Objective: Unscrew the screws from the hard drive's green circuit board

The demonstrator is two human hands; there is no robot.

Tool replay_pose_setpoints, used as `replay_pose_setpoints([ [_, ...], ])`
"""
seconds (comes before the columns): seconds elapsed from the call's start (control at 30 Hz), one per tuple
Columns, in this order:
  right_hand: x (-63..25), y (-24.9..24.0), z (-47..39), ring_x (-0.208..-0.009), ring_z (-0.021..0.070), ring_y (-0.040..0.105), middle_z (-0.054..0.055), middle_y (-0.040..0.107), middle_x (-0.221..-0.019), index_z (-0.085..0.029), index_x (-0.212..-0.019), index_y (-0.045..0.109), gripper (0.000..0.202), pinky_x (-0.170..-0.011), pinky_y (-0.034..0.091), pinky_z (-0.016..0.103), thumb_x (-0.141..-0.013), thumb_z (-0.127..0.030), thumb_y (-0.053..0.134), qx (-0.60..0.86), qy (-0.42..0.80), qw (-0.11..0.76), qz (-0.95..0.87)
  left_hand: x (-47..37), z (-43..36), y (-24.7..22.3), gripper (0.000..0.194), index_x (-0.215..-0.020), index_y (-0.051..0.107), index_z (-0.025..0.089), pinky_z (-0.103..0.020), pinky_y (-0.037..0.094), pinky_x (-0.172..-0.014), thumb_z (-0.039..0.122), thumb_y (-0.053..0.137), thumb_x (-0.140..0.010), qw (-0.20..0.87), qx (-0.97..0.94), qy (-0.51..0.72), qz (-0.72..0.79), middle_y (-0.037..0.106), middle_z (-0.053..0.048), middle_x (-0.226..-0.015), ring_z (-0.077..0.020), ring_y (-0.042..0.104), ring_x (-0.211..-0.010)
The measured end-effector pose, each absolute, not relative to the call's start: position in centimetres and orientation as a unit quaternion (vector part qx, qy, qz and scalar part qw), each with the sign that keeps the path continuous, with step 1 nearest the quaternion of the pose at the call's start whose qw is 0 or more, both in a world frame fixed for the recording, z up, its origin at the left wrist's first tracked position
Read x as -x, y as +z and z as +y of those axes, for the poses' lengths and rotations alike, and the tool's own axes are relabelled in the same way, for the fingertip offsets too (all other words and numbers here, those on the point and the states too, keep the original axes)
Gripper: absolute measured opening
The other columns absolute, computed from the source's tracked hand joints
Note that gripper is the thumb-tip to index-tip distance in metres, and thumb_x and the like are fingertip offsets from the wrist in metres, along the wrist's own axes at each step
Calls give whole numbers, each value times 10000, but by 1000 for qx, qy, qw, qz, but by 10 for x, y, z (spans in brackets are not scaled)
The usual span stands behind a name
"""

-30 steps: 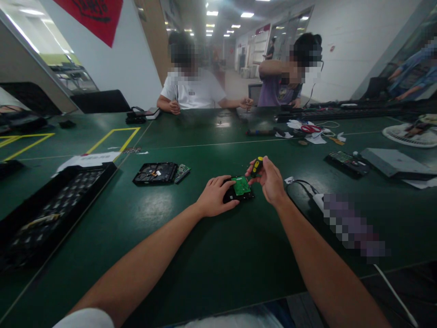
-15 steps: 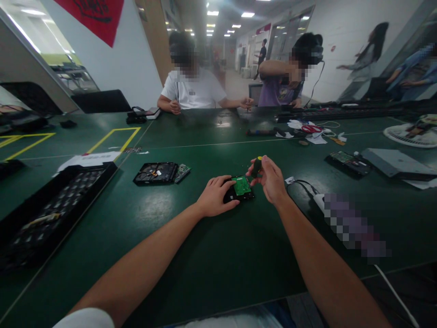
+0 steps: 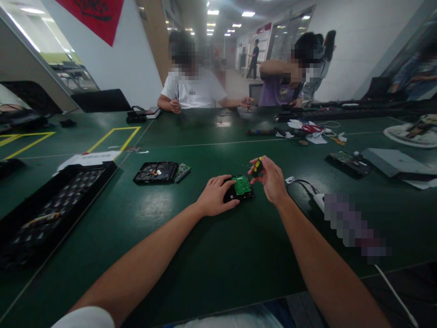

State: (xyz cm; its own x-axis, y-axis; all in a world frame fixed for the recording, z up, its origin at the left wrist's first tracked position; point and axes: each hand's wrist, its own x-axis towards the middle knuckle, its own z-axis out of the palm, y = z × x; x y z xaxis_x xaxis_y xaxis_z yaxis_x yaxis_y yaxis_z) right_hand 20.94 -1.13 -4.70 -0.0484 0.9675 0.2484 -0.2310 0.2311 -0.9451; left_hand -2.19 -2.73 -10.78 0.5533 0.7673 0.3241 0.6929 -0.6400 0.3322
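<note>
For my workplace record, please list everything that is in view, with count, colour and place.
Table: one, green, foreground
Green-boarded device: one, black, centre
Tool: one, yellow and black, right of centre
Open case: one, black, left of centre
Loose board: one, green, beside that case
Tray: one, black, far left
Box: one, grey, right
Grille: one, white, far right
Scraps: several, mixed colours, upper right
Banner: one, red, upper left
Seated people: two, white and purple shirts, opposite
Left hand: one, bare, on that device
Right hand: one, bare, holding the tool
</note>
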Motion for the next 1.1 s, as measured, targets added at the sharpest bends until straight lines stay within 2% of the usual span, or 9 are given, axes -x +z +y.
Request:
replay_pose_setpoints([
  [0.3,-208,-49,-10,-787,183,706,24,691,-883,-239,-998,670,466,-537,590,264,-946,-696,598,343,523,599,-501,22,-28,-106,758,-1533,497,235,-573,364,-1207,648,654,-917,82,-877,221,418,486,-155,-1571,-369,464,-1449],
  [0.47,-209,-46,-11,-821,175,681,13,669,-848,-255,-972,690,424,-549,584,239,-900,-672,690,368,502,584,-522,22,-29,-106,745,-1526,505,248,-585,360,-1206,631,673,-910,92,-875,228,418,486,-153,-1573,-379,464,-1449],
  [0.9,-208,-50,-10,-791,179,710,45,708,-917,-216,-984,715,480,-531,564,248,-937,-686,630,359,520,590,-503,22,-28,-106,750,-1525,507,244,-584,363,-1203,633,679,-907,93,-876,229,415,487,-154,-1568,-378,463,-1446],
  [1.1,-208,-47,-11,-796,184,710,38,701,-890,-226,-960,706,505,-570,599,270,-914,-724,633,361,524,586,-501,22,-28,-106,759,-1533,495,242,-580,356,-1210,647,667,-914,91,-876,222,418,481,-157,-1577,-371,461,-1454],
])
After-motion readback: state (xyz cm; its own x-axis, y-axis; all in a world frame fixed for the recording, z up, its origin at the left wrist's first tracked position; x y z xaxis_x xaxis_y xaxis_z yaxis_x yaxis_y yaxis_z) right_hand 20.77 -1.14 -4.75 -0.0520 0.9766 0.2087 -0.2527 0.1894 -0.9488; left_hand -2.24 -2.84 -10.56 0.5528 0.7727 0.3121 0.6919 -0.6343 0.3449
